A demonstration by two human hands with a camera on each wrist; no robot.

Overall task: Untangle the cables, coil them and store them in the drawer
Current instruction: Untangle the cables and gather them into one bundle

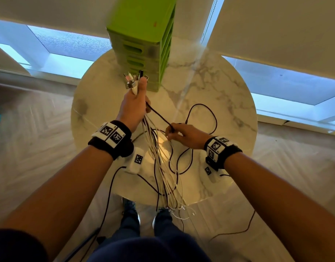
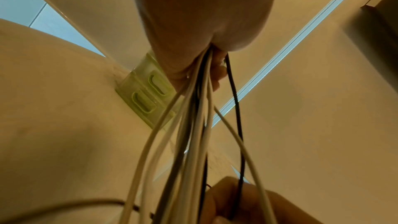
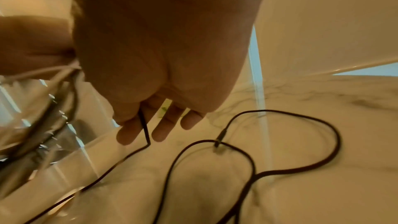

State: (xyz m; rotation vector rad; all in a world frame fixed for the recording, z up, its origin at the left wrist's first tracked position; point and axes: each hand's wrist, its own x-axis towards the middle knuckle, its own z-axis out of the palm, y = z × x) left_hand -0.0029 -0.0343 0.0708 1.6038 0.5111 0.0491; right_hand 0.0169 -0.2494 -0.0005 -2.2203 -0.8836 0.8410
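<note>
My left hand is raised over the round marble table and grips a bundle of white and black cables near their plugs, which stick up above my thumb. The bundle hangs from my fist past the table's near edge. My right hand pinches one black cable that runs taut up to my left hand. In the right wrist view that black cable passes between thumb and fingers, and its far length loops on the table with a plug end.
A green drawer tower stands at the table's far side, its drawers closed. Behind it are a window and white blinds. Small white tagged boxes hang below each wrist. Thin black leads trail to the wooden floor near my feet.
</note>
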